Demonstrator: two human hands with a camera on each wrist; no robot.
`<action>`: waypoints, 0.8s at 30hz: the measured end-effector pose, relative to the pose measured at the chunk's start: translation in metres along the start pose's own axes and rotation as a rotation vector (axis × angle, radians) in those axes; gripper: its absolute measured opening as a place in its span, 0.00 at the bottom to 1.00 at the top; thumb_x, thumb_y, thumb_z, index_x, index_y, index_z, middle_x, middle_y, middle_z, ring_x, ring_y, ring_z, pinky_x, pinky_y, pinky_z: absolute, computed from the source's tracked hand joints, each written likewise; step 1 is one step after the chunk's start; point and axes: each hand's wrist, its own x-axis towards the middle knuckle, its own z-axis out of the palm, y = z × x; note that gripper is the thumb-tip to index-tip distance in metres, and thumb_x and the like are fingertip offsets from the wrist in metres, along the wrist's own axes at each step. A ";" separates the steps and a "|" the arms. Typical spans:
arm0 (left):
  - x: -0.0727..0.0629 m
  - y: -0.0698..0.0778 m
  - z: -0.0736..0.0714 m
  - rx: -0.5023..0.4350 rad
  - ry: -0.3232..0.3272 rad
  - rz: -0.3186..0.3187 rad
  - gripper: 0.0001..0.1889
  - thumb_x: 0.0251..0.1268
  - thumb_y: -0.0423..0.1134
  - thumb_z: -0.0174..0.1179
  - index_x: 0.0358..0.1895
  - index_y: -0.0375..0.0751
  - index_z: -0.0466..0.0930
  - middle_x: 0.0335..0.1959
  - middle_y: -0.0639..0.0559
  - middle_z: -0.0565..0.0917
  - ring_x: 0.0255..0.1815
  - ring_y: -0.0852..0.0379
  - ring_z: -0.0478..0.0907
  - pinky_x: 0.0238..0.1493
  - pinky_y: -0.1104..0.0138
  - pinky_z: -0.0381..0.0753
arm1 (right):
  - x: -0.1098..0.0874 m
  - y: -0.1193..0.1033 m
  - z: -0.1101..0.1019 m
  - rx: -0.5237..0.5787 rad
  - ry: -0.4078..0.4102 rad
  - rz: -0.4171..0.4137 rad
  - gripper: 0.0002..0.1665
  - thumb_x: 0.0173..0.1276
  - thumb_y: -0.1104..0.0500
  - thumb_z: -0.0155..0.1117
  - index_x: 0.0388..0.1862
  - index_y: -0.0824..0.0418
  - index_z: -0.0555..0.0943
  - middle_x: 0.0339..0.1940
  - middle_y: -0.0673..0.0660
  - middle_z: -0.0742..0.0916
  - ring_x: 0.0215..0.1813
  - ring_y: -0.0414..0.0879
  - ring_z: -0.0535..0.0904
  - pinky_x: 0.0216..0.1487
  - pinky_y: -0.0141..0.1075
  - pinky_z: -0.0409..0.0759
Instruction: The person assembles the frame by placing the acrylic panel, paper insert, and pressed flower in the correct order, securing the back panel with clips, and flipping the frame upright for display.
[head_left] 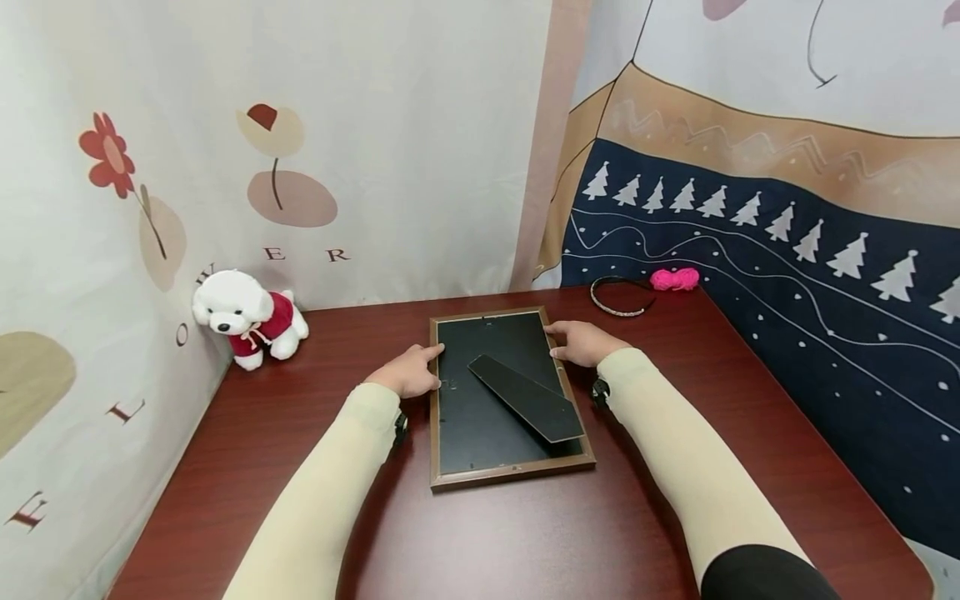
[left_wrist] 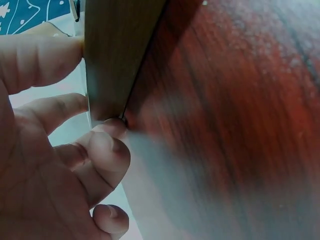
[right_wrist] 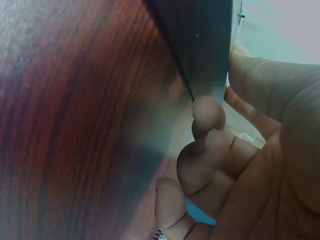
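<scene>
A picture frame (head_left: 512,479) with a brown wooden rim lies back side up on the table, its black backing showing. The black easel stand (head_left: 525,398) slants across that backing, its wider lower end tilted up. My left hand (head_left: 408,371) holds the frame's left side; in the left wrist view the thumb (left_wrist: 40,62) touches the wooden rim (left_wrist: 117,50) and a curled finger meets its lower edge. On the opposite side, nearer the far corner, my right hand (head_left: 583,342) grips the rim likewise, with fingertips (right_wrist: 208,114) curled at the lower edge in the right wrist view.
On the reddish-brown table (head_left: 480,542), a white plush dog (head_left: 247,317) in a red top sits at the back left. A headband (head_left: 621,300) and a bundle of pink yarn (head_left: 674,279) lie at the back right. Printed curtains (head_left: 420,167) hang behind and to the sides.
</scene>
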 end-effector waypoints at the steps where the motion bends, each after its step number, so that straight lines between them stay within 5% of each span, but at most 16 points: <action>1: 0.000 0.000 0.000 0.006 0.007 -0.004 0.40 0.74 0.37 0.55 0.87 0.46 0.51 0.84 0.31 0.52 0.69 0.39 0.72 0.51 0.51 0.73 | 0.001 0.000 0.000 0.000 -0.004 -0.001 0.35 0.79 0.57 0.65 0.81 0.62 0.69 0.78 0.64 0.76 0.79 0.59 0.70 0.80 0.55 0.64; 11: 0.004 -0.004 0.004 0.017 0.064 -0.016 0.40 0.69 0.40 0.54 0.86 0.49 0.56 0.82 0.33 0.57 0.56 0.43 0.75 0.47 0.50 0.69 | 0.000 -0.002 0.000 -0.015 -0.005 -0.003 0.35 0.79 0.57 0.65 0.80 0.62 0.70 0.77 0.64 0.76 0.79 0.59 0.70 0.80 0.55 0.64; 20: -0.004 -0.002 0.010 0.065 0.048 0.008 0.38 0.79 0.43 0.51 0.87 0.45 0.48 0.83 0.33 0.57 0.78 0.36 0.66 0.74 0.39 0.63 | -0.001 -0.004 -0.002 -0.019 0.008 0.015 0.34 0.78 0.57 0.66 0.79 0.61 0.72 0.77 0.63 0.77 0.76 0.57 0.73 0.79 0.53 0.67; 24: -0.014 -0.007 0.014 0.075 0.064 0.059 0.38 0.81 0.43 0.54 0.87 0.41 0.48 0.83 0.32 0.58 0.81 0.36 0.62 0.77 0.37 0.61 | 0.000 -0.004 -0.004 -0.012 0.004 0.006 0.33 0.77 0.57 0.67 0.78 0.61 0.73 0.76 0.63 0.78 0.75 0.57 0.74 0.79 0.53 0.67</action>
